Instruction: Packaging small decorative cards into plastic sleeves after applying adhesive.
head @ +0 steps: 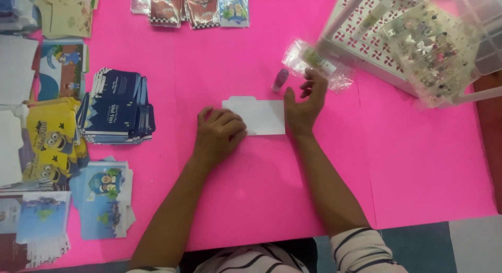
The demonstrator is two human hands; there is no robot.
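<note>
A white card (260, 116) lies flat mid-surface on a pink surface (418, 163), its long axis running left to right, a tabbed edge along the top. The left hand (218, 134) rests on the card's left end, fingers curled closed. The right hand (305, 103) presses the card's right end with its heel, fingers loosely open, holding nothing. Just beyond lie a small glue stick (280, 80) and a clear packet (318, 65). Card stacks (117, 108) crowd the left edge; a clear box (418, 40) fills the far right. Open pink room lies near and right of the hands.
</note>
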